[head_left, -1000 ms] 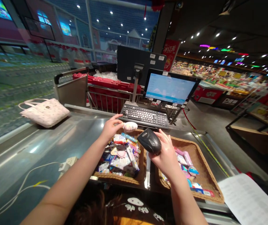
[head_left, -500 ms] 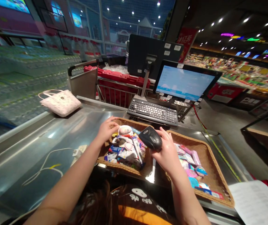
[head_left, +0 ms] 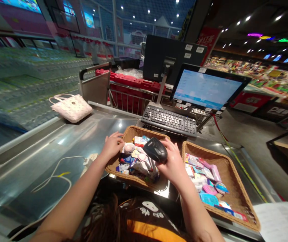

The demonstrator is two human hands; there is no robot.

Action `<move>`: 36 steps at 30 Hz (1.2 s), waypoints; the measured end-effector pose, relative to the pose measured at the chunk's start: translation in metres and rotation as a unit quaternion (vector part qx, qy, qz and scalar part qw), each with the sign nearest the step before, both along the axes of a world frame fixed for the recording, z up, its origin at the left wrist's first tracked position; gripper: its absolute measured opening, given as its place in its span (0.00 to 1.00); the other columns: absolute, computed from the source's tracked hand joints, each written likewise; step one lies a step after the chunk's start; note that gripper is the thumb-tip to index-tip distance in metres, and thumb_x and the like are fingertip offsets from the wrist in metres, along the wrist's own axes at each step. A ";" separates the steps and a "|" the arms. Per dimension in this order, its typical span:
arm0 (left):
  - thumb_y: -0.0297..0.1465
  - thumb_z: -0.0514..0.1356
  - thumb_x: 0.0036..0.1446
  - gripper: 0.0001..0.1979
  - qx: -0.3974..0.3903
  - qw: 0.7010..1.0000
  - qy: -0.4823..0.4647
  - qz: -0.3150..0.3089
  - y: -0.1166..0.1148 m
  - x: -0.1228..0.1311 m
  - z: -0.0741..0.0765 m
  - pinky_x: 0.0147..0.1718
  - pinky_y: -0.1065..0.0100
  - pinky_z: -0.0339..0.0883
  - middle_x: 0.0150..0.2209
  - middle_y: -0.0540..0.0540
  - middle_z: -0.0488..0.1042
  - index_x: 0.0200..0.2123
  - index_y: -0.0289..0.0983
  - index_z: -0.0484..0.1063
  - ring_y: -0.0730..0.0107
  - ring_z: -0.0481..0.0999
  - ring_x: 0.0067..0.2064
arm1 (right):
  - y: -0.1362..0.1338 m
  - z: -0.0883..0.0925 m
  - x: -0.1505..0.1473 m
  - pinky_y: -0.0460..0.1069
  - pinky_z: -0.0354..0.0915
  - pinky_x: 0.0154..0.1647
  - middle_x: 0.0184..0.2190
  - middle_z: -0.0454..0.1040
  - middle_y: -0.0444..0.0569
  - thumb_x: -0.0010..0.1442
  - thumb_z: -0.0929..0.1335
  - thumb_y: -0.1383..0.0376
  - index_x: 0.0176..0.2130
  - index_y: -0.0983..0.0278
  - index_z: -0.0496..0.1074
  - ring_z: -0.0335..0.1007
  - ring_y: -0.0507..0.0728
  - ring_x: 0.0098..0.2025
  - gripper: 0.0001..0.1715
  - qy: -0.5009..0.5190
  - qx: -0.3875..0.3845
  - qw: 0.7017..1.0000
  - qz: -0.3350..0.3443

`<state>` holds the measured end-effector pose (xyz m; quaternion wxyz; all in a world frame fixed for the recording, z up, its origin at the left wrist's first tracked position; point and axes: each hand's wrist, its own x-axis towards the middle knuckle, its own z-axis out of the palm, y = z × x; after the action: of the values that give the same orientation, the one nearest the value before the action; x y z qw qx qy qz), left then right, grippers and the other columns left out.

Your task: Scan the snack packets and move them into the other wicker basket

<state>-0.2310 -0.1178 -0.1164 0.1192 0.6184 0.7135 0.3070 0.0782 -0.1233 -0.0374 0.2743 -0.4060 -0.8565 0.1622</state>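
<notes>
My right hand (head_left: 173, 163) is wrapped round a black barcode scanner (head_left: 155, 150), held over the left wicker basket (head_left: 131, 132). That basket is full of several small packaged items (head_left: 136, 163). My left hand (head_left: 112, 144) rests at the basket's left rim, its fingers pinched on a small pale pink and white item (head_left: 128, 148) lying on the pile. A second wicker basket (head_left: 237, 193) to the right holds several pink and blue packets (head_left: 206, 178).
Behind the baskets stand a keyboard (head_left: 170, 119), a lit screen (head_left: 205, 89) and a dark monitor back (head_left: 170, 53). A pink handbag (head_left: 71, 107) lies far left on the steel counter (head_left: 45, 158), with a white cable (head_left: 55, 176). A paper sheet (head_left: 281, 222) lies at the right.
My left hand lowered the pale item from above the basket's far rim down onto the pile. My right hand moved the scanner left over the left basket. The view has shifted.
</notes>
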 end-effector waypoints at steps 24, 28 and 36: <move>0.32 0.58 0.58 0.08 0.042 0.945 0.020 -0.325 0.072 0.192 0.039 0.65 0.35 0.40 0.62 0.42 0.68 0.40 0.43 0.76 0.48 0.54 0.69 | -0.033 0.005 0.069 0.68 0.49 0.70 0.54 0.72 0.54 0.48 0.70 0.68 0.50 0.60 0.71 0.58 0.68 0.67 0.27 0.082 0.000 0.990 -0.110; 0.34 0.61 0.56 0.11 0.021 0.912 0.000 -0.410 0.082 0.245 0.034 0.67 0.38 0.34 0.61 0.44 0.69 0.43 0.43 0.77 0.50 0.55 0.69 | -0.039 0.010 0.100 0.69 0.51 0.69 0.56 0.71 0.55 0.49 0.69 0.68 0.52 0.61 0.69 0.56 0.69 0.68 0.30 0.082 0.027 0.982 -0.165; 0.37 0.60 0.59 0.21 0.018 0.879 -0.013 -0.476 0.083 0.315 0.022 0.68 0.39 0.36 0.60 0.42 0.70 0.56 0.45 0.71 0.47 0.57 0.68 | -0.045 0.013 0.154 0.67 0.50 0.69 0.55 0.72 0.56 0.47 0.68 0.69 0.55 0.62 0.66 0.58 0.68 0.67 0.34 0.072 0.072 0.962 -0.253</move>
<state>0.0844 -0.0348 -0.0940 0.2487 0.8817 0.3254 0.2341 0.2318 -0.1687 -0.0248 0.3963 -0.5758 -0.7130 0.0544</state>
